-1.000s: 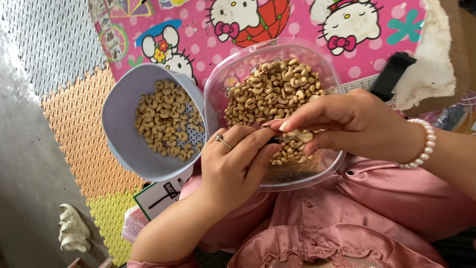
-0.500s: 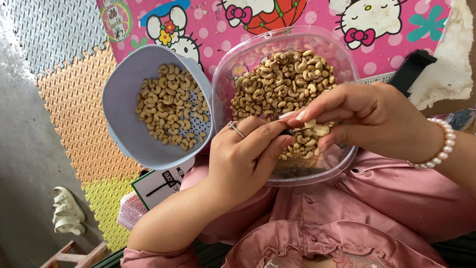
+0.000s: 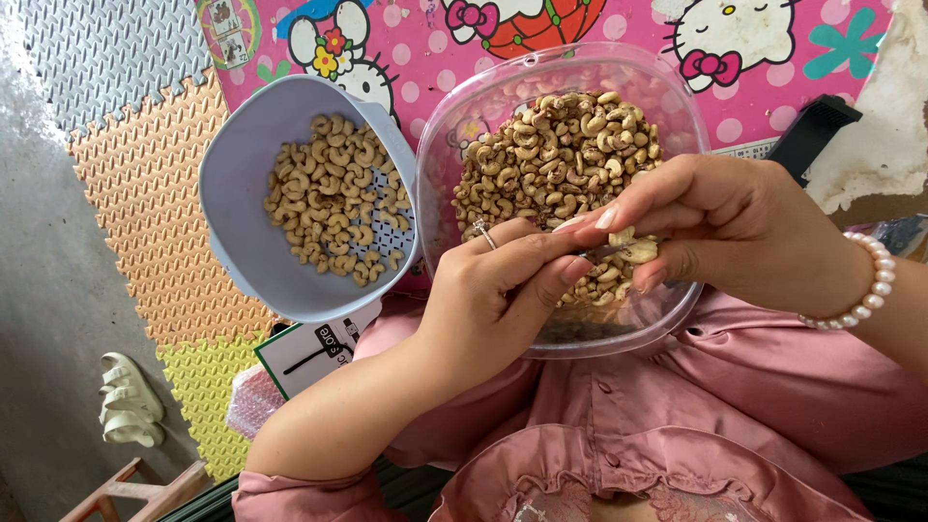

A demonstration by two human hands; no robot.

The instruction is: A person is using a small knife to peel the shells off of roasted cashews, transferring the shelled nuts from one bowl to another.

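A white, green-edged card or box (image 3: 314, 353) — which is unclear — lies below the grey bowl (image 3: 246, 184).

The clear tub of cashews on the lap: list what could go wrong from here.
1. The clear tub sits on the lap with no hand steadying it, and may tip and spill its brown-skinned cashews.
2. The right hand holds a thin blade against a nut, close to the left hand fingers; a slip could nick them.
3. The grey bowl of peeled nuts leans at the lap's edge and might slide off.
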